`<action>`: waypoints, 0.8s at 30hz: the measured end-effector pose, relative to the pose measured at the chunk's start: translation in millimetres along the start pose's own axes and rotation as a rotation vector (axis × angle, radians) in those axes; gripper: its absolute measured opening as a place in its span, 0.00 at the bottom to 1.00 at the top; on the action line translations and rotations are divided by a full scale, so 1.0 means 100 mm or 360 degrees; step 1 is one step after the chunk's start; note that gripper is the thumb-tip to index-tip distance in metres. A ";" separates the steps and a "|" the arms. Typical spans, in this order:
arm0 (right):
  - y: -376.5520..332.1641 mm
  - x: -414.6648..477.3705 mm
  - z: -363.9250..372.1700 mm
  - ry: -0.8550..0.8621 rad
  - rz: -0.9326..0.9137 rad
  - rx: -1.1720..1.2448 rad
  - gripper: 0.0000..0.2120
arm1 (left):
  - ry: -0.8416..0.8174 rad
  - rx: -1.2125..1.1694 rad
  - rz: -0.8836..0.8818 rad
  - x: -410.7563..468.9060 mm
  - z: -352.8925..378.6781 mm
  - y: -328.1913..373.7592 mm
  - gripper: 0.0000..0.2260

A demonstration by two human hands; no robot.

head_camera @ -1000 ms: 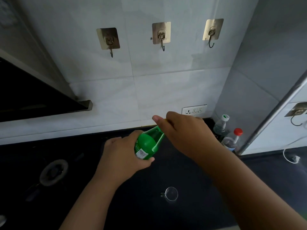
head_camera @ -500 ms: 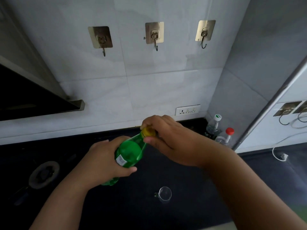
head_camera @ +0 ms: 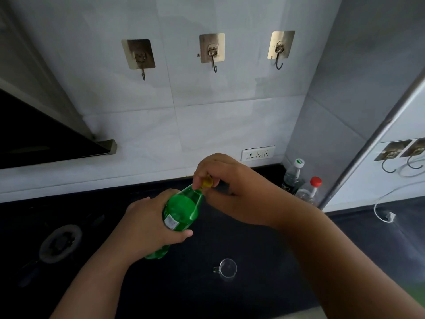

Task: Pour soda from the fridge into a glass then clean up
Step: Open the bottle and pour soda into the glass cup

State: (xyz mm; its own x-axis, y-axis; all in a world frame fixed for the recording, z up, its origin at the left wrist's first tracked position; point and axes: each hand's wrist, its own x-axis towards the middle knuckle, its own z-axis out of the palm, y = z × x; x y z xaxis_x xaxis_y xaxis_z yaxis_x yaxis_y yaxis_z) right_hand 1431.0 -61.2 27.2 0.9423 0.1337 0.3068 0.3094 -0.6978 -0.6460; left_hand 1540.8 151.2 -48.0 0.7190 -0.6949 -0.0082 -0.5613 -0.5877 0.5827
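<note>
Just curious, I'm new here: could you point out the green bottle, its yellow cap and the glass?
green bottle [head_camera: 181,208], head view, upper body.
yellow cap [head_camera: 208,182], head view, exposed side.
glass [head_camera: 227,268], head view, inside bottom.

Bare left hand [head_camera: 147,224] and right hand [head_camera: 232,194], each on a bare forearm [head_camera: 96,275].

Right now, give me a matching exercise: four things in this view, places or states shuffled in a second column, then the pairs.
1. green soda bottle
2. yellow cap
3. glass mug
4. red-capped bottle

A. in the back corner of the dark counter
B. tilted, gripped by the left hand
C. pinched by the right hand
D. upright on the counter, apart from both hands

Pairs: 1-B, 2-C, 3-D, 4-A
</note>
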 end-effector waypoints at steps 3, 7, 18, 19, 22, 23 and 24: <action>0.00 0.00 0.03 0.0036 0.0051 0.0007 0.09 | -0.0018 -0.0010 -0.0026 -0.01 0.05 -0.01 0.35; 0.07 -0.04 0.04 0.0095 0.0298 -0.0014 0.19 | -0.0004 0.0030 -0.0021 -0.04 0.10 -0.02 0.36; 0.12 -0.07 0.12 0.0022 0.0215 0.0068 0.11 | -0.0008 0.0174 -0.0060 -0.07 0.14 -0.03 0.34; 0.13 -0.06 0.14 0.0036 0.0210 0.0063 0.07 | -0.0021 0.0209 -0.0063 -0.07 0.15 -0.03 0.35; 0.18 -0.06 0.16 0.0051 0.0239 0.0053 0.05 | -0.0042 0.0255 -0.0097 -0.07 0.19 -0.04 0.35; 0.20 -0.06 0.17 0.0043 0.0252 0.0079 0.07 | -0.0043 0.0263 -0.0103 -0.07 0.20 -0.04 0.35; 0.22 -0.07 0.17 0.0029 0.0271 0.0100 0.09 | -0.0045 0.0277 -0.0103 -0.07 0.21 -0.04 0.34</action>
State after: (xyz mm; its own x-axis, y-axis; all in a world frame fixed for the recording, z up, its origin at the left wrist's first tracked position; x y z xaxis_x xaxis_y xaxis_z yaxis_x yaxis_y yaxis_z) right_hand 1433.0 -65.4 -0.6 0.9794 0.0043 0.2019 0.1537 -0.6639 -0.7318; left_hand 1529.3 150.1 -67.1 0.7454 -0.6634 -0.0650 -0.5786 -0.6924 0.4311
